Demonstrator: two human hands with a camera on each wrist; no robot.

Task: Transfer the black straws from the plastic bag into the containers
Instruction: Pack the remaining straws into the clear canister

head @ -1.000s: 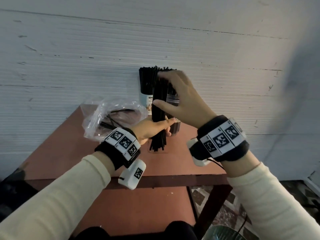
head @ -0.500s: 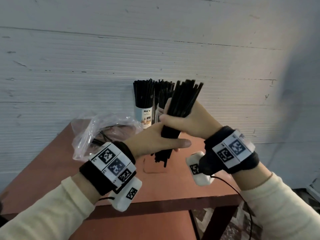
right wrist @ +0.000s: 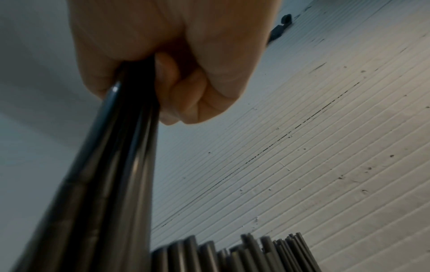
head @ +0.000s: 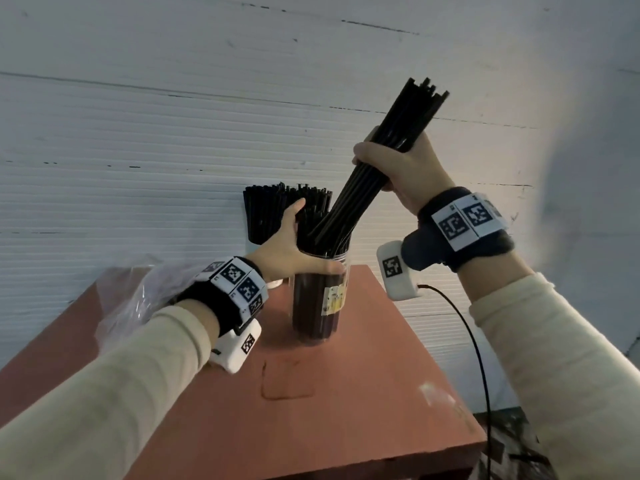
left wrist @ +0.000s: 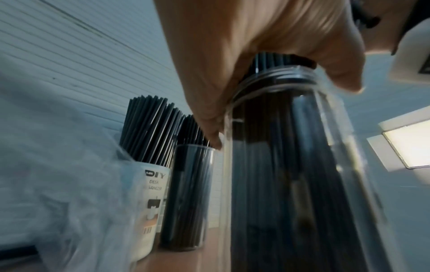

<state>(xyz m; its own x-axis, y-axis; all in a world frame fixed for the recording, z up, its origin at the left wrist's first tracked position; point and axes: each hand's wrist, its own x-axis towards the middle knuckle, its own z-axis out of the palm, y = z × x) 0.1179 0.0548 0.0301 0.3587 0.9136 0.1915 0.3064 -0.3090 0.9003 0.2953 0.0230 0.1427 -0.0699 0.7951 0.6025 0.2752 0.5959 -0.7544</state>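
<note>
Right hand (head: 403, 169) fisted round one straw bundle (head: 374, 174), left hand (head: 291, 251) gripping clear jar (head: 318, 306) — three containers.

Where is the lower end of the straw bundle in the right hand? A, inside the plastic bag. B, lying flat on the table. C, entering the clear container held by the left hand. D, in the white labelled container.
C: the bundle of black straws gripped by the right hand slants down into the mouth of the clear container, whose rim the left hand holds.

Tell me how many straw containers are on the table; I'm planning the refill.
3: a clear jar the left hand steadies at its rim, a second clear jar behind it, and a white-labelled container beside the plastic bag. More may be hidden.
</note>
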